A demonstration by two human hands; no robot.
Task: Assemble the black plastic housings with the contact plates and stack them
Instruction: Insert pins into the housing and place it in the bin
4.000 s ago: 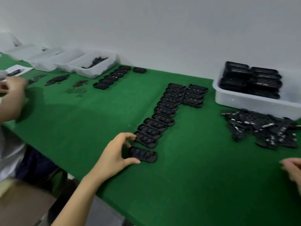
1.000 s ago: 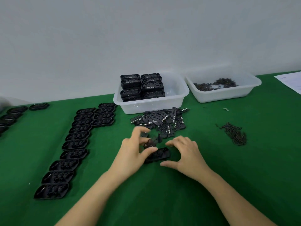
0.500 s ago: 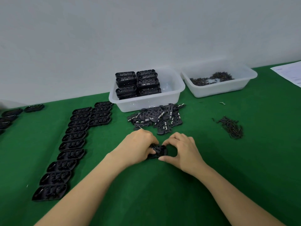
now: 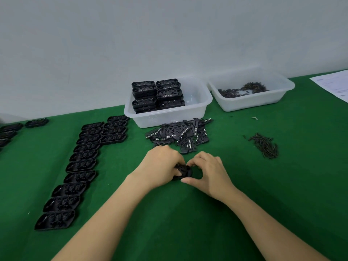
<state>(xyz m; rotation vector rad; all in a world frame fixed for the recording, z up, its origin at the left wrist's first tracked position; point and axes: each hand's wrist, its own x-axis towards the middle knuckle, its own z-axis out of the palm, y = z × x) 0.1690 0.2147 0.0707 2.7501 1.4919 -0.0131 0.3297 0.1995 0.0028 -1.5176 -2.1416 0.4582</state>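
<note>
Left hand (image 4: 162, 166) and right hand (image 4: 209, 172) both grip one black housing (image 4: 185, 171) on the green table (image 4: 263, 194), fingers curled around it. Contact plates (image 4: 180, 135) lie heaped just beyond.

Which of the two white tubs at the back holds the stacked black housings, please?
The left tub, directly behind the pile of contact plates; the right tub holds only small loose dark parts.

On the green desk (image 4: 188, 223), the left hand (image 4: 160, 170) and right hand (image 4: 209, 172) both grip one black housing (image 4: 185, 171). Contact plates (image 4: 180, 135) lie heaped just behind, before a bin (image 4: 167, 117) of stacked housings (image 4: 157, 95).
</note>
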